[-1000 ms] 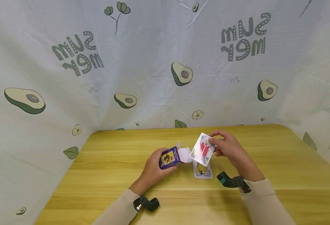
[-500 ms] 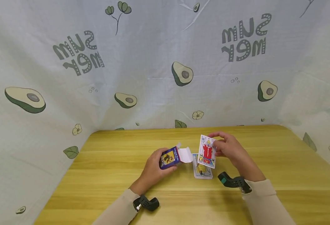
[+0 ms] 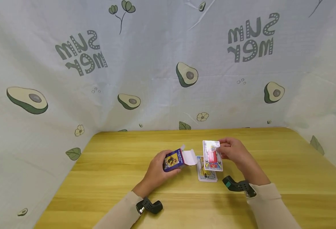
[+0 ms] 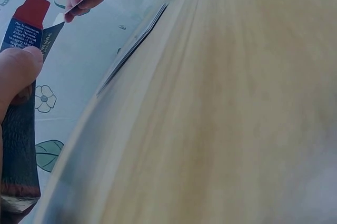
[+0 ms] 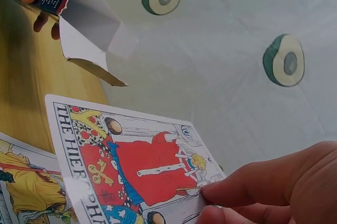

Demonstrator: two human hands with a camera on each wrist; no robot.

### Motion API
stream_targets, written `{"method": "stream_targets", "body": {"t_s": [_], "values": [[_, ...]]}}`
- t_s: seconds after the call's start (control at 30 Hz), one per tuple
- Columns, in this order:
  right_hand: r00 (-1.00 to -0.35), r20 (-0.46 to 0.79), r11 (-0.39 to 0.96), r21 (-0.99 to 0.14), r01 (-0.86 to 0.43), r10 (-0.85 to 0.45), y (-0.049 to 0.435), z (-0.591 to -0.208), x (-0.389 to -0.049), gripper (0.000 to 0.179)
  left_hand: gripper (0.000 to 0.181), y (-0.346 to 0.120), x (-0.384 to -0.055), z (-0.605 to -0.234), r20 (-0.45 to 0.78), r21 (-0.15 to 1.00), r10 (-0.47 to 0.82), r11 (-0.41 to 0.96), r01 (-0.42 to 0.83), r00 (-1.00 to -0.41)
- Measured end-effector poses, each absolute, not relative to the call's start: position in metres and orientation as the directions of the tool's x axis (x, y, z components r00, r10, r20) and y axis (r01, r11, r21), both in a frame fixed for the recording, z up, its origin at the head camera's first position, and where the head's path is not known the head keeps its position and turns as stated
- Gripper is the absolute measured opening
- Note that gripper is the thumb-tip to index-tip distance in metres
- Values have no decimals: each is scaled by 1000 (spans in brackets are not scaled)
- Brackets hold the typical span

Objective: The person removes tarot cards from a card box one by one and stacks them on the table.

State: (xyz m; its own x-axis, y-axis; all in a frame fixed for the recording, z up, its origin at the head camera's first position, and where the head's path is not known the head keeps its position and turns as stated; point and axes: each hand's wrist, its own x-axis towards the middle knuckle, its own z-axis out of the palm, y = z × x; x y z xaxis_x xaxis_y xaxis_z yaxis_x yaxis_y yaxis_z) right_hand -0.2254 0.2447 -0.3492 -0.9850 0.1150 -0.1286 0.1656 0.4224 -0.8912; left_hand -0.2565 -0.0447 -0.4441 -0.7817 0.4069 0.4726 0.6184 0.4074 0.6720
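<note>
My left hand (image 3: 157,170) grips a small purple card box (image 3: 172,161) with a yellow picture on its front. The box's white flap (image 3: 189,157) hangs out at its open right end, and the right wrist view looks into its pale inside. Between thumb and fingers my right hand (image 3: 234,152) pinches a tarot card (image 3: 212,156) with a red-robed figure, its lettering partly readable as "THE HIER" in the right wrist view. That card overlaps a small stack of tarot cards (image 3: 206,177) on the table, hiding the stack's upper right part. The stack's top card (image 5: 32,184) shows a yellow-robed figure.
The wooden table (image 3: 105,190) runs back to a pale cloth (image 3: 156,47) printed with avocados, which hangs behind it and along both sides. A black band with a camera mount (image 3: 149,206) sits on the left wrist, another mount (image 3: 236,186) on the right.
The card in my right hand has turned from a slant to nearly upright and shifted a little right, over the stack. My left hand and the box have stayed almost in place.
</note>
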Motion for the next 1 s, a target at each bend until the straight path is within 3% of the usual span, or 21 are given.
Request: {"method": "stream_targets", "body": {"t_s": [0.6, 1.0], "values": [[-946, -240, 424, -849, 314, 219, 247, -365, -229, 36, 69, -44, -256, -443, 468, 682, 399, 405, 609, -789], [-941, -280, 407, -850, 336, 193, 245, -380, -235, 32, 68, -44, -256, -444, 471, 680, 398, 404, 612, -787]]}}
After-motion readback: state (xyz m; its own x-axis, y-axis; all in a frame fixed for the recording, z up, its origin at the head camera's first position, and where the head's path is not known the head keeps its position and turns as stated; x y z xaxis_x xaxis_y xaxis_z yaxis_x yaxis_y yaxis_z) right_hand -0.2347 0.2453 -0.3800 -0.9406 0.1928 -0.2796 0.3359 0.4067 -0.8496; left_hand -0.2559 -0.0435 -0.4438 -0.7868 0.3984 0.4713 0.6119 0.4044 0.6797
